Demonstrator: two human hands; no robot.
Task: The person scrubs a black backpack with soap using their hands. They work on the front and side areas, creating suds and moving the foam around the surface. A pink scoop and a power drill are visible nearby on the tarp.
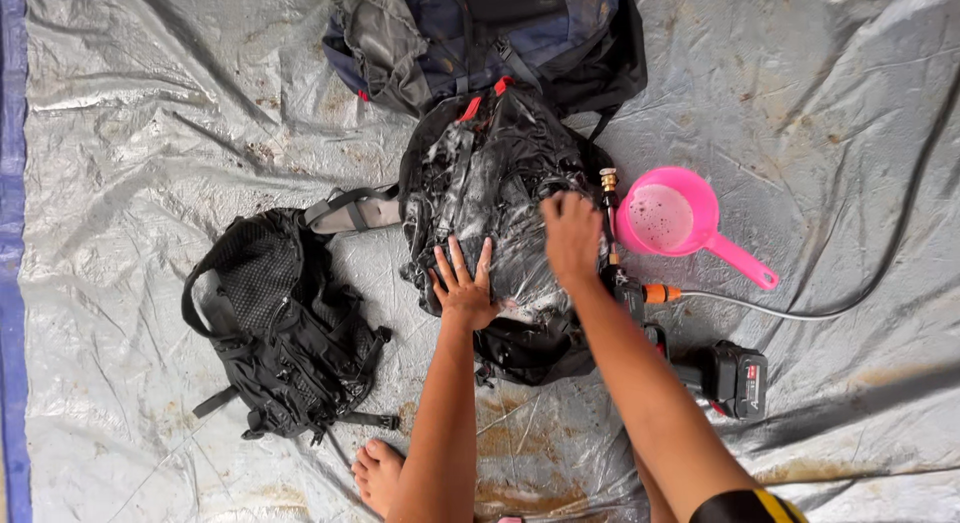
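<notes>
- Three backpacks lie on a grey tarpaulin (120, 133), whose blue edge strip (12, 253) runs down the far left at nine o'clock; between that strip and the first bag the sheet is bare and wrinkled.
- At about eight o'clock sits a small black backpack (275, 328), straps spread, apart from both hands.
- A bare foot (378, 475) rests on the tarpaulin at six o'clock, just below that bag's lower right corner.
- The left hand (465, 283) lies flat, fingers spread wide and gripping nothing, on the lower left edge of the soapy black backpack (490, 163) at centre.
- At twelve o'clock a dark blue and grey backpack (480, 33) touches the soapy bag's top edge.
- The right hand (570, 233) presses on the soapy bag's right side, fingers curled under; whether it holds anything I cannot tell.
- Just right of that bag lie a cordless spray gun (725, 378) and its hose (800, 308), which curves off toward three o'clock.
- A pink dipper (675, 218) stands at two o'clock, handle pointing toward four.
- Beyond it, the right part of the sheet is open apart from the hose.
</notes>
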